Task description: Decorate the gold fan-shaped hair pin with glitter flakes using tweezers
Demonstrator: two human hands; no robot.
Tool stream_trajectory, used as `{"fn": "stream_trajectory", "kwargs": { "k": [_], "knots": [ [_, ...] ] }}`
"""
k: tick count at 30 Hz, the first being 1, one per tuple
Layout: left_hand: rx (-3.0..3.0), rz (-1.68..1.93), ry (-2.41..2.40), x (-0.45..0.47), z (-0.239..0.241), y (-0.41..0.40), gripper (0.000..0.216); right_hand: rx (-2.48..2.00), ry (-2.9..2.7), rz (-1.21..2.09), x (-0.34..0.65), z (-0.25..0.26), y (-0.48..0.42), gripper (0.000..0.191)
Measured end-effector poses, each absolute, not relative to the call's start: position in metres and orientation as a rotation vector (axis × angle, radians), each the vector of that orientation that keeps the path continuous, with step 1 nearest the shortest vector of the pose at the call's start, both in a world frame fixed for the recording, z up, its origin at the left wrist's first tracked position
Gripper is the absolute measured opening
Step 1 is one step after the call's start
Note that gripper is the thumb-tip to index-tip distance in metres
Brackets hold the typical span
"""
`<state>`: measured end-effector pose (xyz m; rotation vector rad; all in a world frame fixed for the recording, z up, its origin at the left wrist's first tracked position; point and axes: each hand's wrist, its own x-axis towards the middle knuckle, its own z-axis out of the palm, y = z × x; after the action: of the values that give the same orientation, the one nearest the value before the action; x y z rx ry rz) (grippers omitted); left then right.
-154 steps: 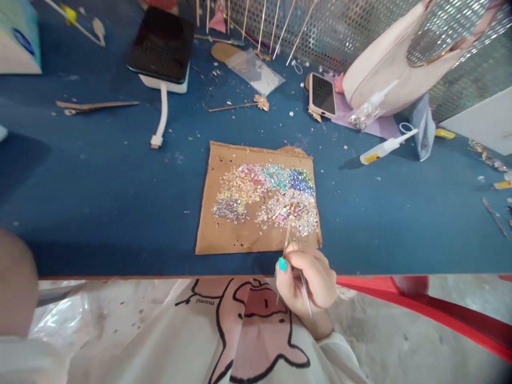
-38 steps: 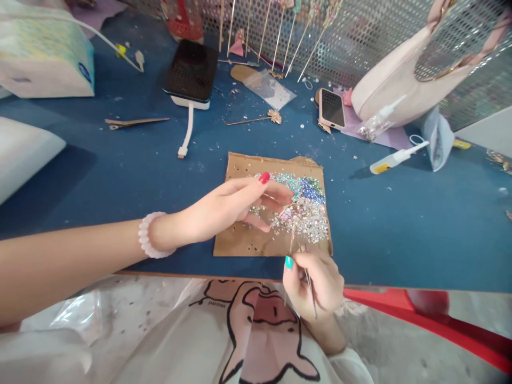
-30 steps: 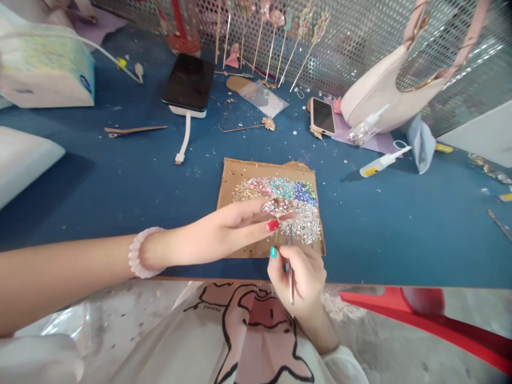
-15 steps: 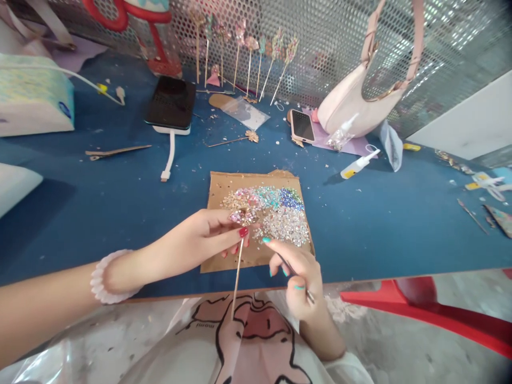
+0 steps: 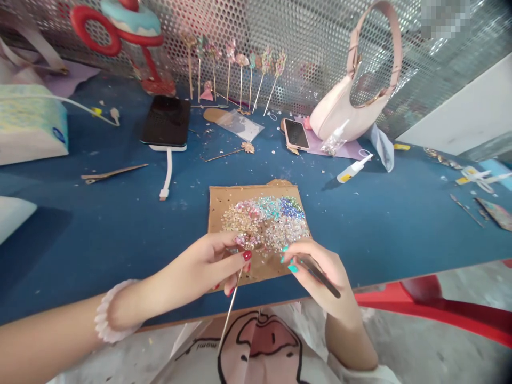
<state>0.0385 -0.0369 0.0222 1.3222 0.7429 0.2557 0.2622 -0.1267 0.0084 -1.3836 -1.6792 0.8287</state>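
Note:
My left hand (image 5: 214, 261) is closed, pinching a hair stick (image 5: 230, 313) just under its pink, sparkling ornament (image 5: 248, 240). The thin shaft slants down toward my lap. My right hand (image 5: 330, 272) has its fingers wrapped round dark tweezers (image 5: 325, 278), whose rear end points down and right; their tips are hard to make out near the fingers. Both hands hover at the front of a cardboard sheet (image 5: 216, 213). On it lie loose rhinestones (image 5: 286, 232) in patches of gold, pink, turquoise, blue and clear.
Several decorated sticks (image 5: 240, 80) stand along the perforated metal back. A black phone (image 5: 166, 121), a pink-edged phone (image 5: 296, 133), a glue bottle (image 5: 354, 168), a handbag (image 5: 336, 109) and a hair clip (image 5: 114, 174) surround the cardboard. A red chair (image 5: 432, 309) stands at right.
My right hand has moved right and turned, its fingertips drawing together on the tweezers. My left hand still holds the hair stick. The whole view has shifted, so the cardboard appears lower.

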Motion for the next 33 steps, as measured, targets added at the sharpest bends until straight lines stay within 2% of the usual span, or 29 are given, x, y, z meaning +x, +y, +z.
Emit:
{"fn": "stream_trajectory", "kwargs": {
  "k": [8,15,22,27,33],
  "knots": [
    [1.319,0.262,0.696,0.039,0.024,-0.038,0.021,-1.347,-1.739,0.625,0.258,0.003,-0.120,0.016],
    [1.273,0.274,0.720,0.040,0.024,-0.037,0.019,-1.452,-1.645,0.562,0.260,-0.008,-0.129,0.030],
    [1.288,0.323,0.731,0.041,0.023,-0.037,0.016,-1.414,-1.629,0.522,0.260,-0.010,-0.129,0.018],
    [1.312,0.385,0.725,0.043,0.023,-0.036,0.013,-1.354,-1.706,0.524,0.261,-0.006,-0.123,0.016],
    [1.295,0.345,0.739,0.041,0.023,-0.035,0.014,-1.492,-1.634,0.522,0.259,-0.008,-0.124,0.012]
  ]
}}
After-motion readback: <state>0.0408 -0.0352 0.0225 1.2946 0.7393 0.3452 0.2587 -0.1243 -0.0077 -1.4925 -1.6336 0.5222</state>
